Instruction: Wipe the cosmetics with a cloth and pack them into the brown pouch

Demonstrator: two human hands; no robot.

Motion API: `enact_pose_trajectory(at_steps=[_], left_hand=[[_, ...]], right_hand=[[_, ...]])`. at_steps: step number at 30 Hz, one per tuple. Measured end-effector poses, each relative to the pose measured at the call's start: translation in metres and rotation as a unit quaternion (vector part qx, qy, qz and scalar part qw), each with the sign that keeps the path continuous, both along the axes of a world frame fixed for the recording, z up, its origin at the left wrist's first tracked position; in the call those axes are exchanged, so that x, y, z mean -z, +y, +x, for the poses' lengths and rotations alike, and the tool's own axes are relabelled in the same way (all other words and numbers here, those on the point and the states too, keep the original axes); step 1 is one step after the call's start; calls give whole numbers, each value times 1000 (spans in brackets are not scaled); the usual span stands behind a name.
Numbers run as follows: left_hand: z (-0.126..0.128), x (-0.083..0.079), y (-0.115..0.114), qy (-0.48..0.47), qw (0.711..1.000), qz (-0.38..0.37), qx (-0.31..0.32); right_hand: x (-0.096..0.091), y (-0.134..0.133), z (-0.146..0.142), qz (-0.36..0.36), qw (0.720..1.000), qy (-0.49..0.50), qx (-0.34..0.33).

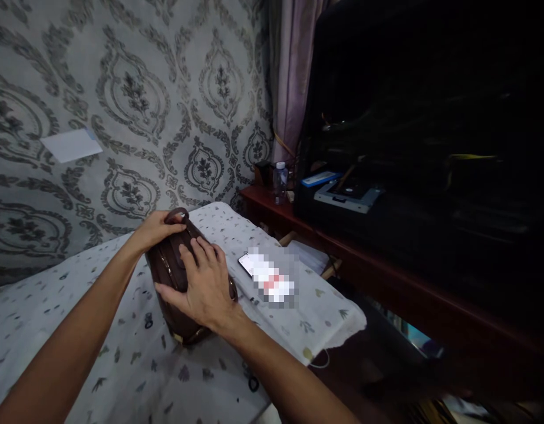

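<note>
A dark brown zippered bag (177,277) with gold-coloured zippers and a short loop handle (178,213) stands on the white patterned cloth. At its far end, my left hand (158,228) grips the bag by the handle, fingers closed. My right hand (207,280) rests on the near side with fingers spread and thumb apart, pressing on the brown surface. Part of the bag is hidden under this hand. To the right of the bag lies a phone (246,263) with a lit screen, mostly blurred out.
White cloth printed with small leaves (121,347) covers the bed-like surface. On the right stands a dark red table (272,209) with a clear bottle (280,182) and a large black screen (408,118). A white paper (72,145) is on the patterned wall.
</note>
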State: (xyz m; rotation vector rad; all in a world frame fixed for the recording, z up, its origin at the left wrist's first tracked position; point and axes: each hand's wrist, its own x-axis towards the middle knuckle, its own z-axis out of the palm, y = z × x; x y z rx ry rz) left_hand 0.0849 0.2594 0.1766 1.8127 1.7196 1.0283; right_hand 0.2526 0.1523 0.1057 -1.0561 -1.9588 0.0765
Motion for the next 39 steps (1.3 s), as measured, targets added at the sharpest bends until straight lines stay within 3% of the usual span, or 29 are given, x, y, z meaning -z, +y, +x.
enact_pose_trajectory(at_steps=[6,13,24,39], left_hand=[[8,3,-5,53,997,43,-36],[11,5,-11,87,993,74,-29],[6,11,-6,34,998,43,-37],[11,9,-7,74,992,101,-28]], right_hand=[[-1,0,0,5,1000,-5,1],[0,-3,0,7,1000,4,2],[30,-12,5,82,996,24,6],[38,-4,2,131,991,25,17]])
